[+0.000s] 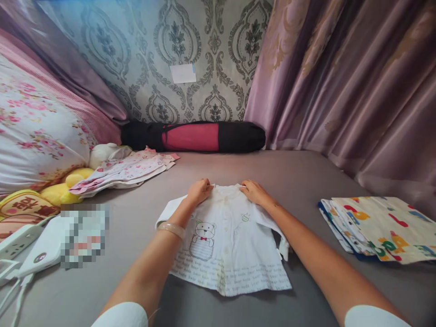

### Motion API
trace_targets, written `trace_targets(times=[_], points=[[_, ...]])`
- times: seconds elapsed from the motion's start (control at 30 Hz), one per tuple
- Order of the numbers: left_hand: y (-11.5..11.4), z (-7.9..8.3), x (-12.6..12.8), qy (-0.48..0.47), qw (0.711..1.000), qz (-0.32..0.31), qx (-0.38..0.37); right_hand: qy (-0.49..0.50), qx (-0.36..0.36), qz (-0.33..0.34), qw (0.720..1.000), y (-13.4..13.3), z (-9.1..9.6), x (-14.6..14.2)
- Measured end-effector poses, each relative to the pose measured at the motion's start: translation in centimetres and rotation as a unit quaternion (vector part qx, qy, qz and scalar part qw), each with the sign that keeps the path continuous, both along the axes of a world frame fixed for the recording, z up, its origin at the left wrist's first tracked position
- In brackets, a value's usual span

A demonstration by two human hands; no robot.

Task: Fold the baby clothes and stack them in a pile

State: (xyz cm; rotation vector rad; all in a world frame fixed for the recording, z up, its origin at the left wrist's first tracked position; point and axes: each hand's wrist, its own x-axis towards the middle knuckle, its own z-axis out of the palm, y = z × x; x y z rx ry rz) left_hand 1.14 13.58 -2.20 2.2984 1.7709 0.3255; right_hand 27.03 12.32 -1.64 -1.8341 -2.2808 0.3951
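Note:
A small white baby shirt (235,245) lies face up and spread out on the grey sheet, collar away from me. It has a button front, a bear in a pocket on its left side and lines of printed letters along the hem. My left hand (200,190) grips the shirt beside the collar on the left, fingers curled onto the cloth. On the opposite side of the collar, my right hand (254,190) pinches the other shoulder. Both forearms cross over the sleeves and partly cover them.
Folded patterned cloths (391,227) lie at the right. Pink printed clothes (126,170) are stacked at the left, near yellow plush toys (61,193) and a floral pillow (37,131). A power strip (20,240) with cables sits front left. A black and red roll (190,137) lies against the wall.

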Motion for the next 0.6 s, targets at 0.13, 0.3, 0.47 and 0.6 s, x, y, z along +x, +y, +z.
trace_targets(times=[0.13, 0.3, 0.47, 0.6], points=[[-0.1, -0.8, -0.3, -0.006, 0.999, 0.001, 0.036, 0.021, 0.029, 0.001, 0.999, -0.5, -0.8, 0.1], [0.2, -0.5, -0.3, 0.026, 0.996, 0.003, 0.084, -0.011, 0.061, 0.009, 0.998, 0.1, -0.9, 0.0], [1.5, 0.1, -0.1, 0.052, 0.994, 0.005, 0.098, -0.073, 0.073, 0.020, 0.994, 1.5, -0.1, -0.8], [2.5, 0.0, -0.1, 0.075, 0.993, 0.000, 0.089, -0.096, 0.074, 0.026, 0.992, 2.3, 0.3, -0.9]])
